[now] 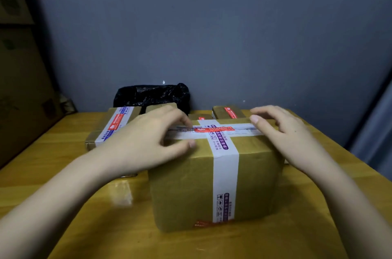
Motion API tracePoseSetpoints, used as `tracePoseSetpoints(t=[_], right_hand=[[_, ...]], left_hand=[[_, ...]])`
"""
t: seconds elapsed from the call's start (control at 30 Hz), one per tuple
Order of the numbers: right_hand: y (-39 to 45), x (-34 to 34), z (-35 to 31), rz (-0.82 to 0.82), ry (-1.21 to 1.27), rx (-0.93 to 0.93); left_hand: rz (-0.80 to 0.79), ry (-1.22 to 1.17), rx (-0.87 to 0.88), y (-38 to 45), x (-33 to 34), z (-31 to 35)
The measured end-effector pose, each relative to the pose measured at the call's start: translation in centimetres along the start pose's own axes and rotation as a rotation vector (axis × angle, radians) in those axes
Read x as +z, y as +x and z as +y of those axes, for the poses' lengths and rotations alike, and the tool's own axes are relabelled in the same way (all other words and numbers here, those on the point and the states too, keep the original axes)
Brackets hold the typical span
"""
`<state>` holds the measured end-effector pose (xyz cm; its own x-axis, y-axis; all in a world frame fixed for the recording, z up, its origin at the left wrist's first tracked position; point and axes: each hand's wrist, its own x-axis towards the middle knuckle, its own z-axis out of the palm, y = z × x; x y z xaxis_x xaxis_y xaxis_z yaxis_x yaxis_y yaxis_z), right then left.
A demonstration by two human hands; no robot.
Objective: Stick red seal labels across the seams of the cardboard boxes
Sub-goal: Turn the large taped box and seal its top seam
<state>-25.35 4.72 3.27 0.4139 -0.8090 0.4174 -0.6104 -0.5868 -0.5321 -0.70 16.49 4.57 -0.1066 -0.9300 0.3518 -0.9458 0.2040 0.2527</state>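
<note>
The room is dim, with a soft yellowish light from above and slightly in front — the grey wall (212, 36) fades darker toward the corners. A pale glare patch sits on the glossy surface (121, 195) left of the cardboard box (182, 190). Shadows under the box are soft. The whole picture is slightly soft, the fingers (186, 123) blurred — and the wide lens bends the left and right edges outward.
</note>
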Motion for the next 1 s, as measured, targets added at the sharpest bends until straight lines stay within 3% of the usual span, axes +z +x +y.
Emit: tracePoseSetpoints(t=[0.07,0.2,0.4,0.67,0.87,1.0], right_hand=[[0.2,0.3,0.7,-0.016,0.163,0.111],[-0.1,0.4,1.1,-0.276,0.498,0.394],[-0.1,0.7,1.9,-0.357,0.643,0.439],[0.0,0.6,2.0,-0.311,0.611,0.446],[-0.3,0.5,1.8,-0.309,0.666,0.436],[-1.2,-0.2,1.6,-0.189,0.787,0.377]], left_hand=[[-0.174,0.036,-0.024,0.0,0.1,0.3],[-0.459,-0.022,-0.168,2.3,-0.6,0.6],[-0.712,-0.018,-0.204,6.4,-0.4,2.0],[-0.805,0.011,-0.214,8.2,0.5,3.0],[-0.693,-0.007,-0.176,7.6,1.1,2.7],[-0.582,-0.264,-0.175,6.5,0.0,1.1]])
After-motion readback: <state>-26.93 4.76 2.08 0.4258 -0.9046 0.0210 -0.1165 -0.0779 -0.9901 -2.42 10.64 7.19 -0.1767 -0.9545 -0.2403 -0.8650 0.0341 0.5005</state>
